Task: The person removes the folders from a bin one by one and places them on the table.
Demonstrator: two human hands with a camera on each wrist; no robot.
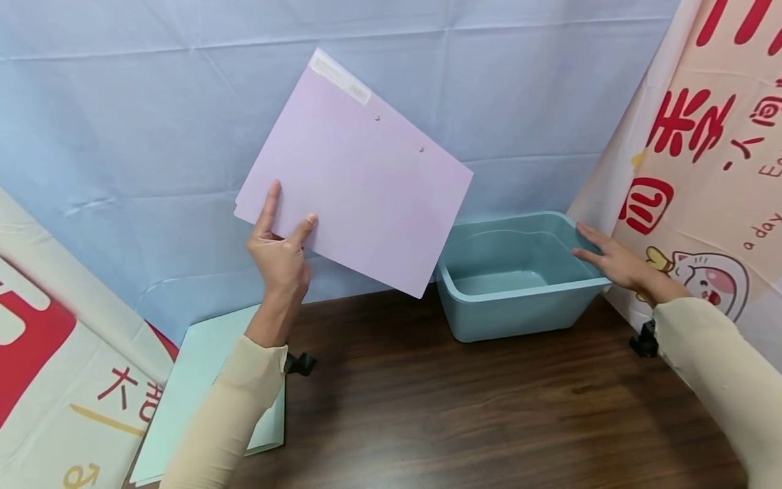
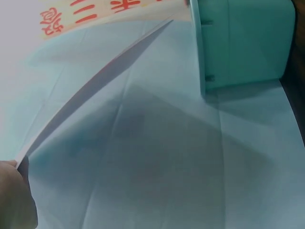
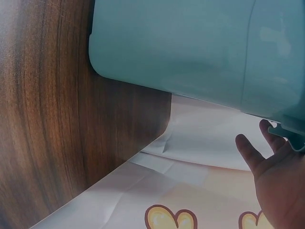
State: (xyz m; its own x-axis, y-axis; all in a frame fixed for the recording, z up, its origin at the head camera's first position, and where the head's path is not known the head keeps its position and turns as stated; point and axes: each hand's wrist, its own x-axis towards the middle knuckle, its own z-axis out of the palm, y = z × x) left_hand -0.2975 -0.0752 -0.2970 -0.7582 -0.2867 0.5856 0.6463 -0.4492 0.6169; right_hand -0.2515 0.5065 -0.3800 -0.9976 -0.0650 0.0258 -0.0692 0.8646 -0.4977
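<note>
My left hand (image 1: 277,255) holds a light purple file folder (image 1: 363,180) by its lower left edge, thumb on the near face. The folder is tilted in the air, with a clear label strip along its top edge and two small rivets. In the left wrist view the folder (image 2: 95,83) shows nearly edge-on. My right hand (image 1: 623,265) grips the right rim of a teal plastic bin (image 1: 519,316), with thumb and a finger over the rim. Other fingers (image 3: 250,151) extend outside the bin's wall in the right wrist view. The visible bin floor is bare.
Pale green folders (image 1: 265,424) lie at the left of the dark wooden table (image 1: 427,407), partly under my left forearm. A light blue cloth (image 1: 153,136) hangs behind. Printed cloths with red characters flank both sides, the right one (image 1: 702,176) close to the bin.
</note>
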